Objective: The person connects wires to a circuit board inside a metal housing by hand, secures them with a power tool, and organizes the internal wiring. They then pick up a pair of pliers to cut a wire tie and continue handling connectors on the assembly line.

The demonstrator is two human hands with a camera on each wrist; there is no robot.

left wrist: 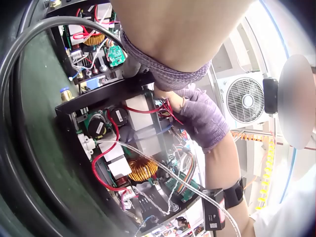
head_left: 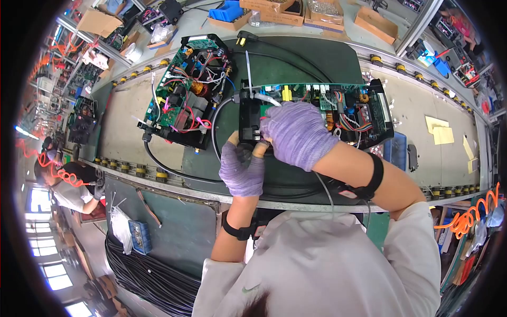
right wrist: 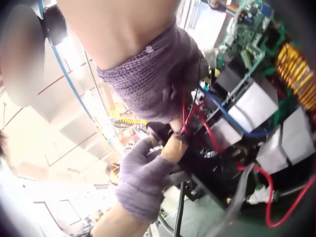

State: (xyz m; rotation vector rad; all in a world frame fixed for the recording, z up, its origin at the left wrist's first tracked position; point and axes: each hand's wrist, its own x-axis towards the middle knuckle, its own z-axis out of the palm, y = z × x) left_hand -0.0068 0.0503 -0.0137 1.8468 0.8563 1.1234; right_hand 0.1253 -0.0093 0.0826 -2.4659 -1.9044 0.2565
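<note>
A black open-topped electronics chassis [head_left: 380, 134] with green circuit boards, coils and wires lies in front of me. My left hand [head_left: 242, 171], in a purple fingerless-tip glove, grips the left end panel [left wrist: 106, 91] of this chassis, thumb and fingers to either side of its edge. My right hand [head_left: 301, 132], gloved alike, reaches over the same end from above. Its fingertips pinch thin red wires [left wrist: 170, 111] just inside the panel, close to the left thumb. The gloves partly hide the wire ends. A copper coil [left wrist: 143, 169] sits deeper in the chassis.
A second open chassis [head_left: 193, 92] stands to the left, with a black power cable [head_left: 174, 171] looping from it. A plug [head_left: 245, 38] and its cord lie behind. A blue bin [head_left: 396, 150] stands at right. Rollers [head_left: 140, 170] line the bench edge; cardboard boxes [head_left: 375, 24] sit at the back.
</note>
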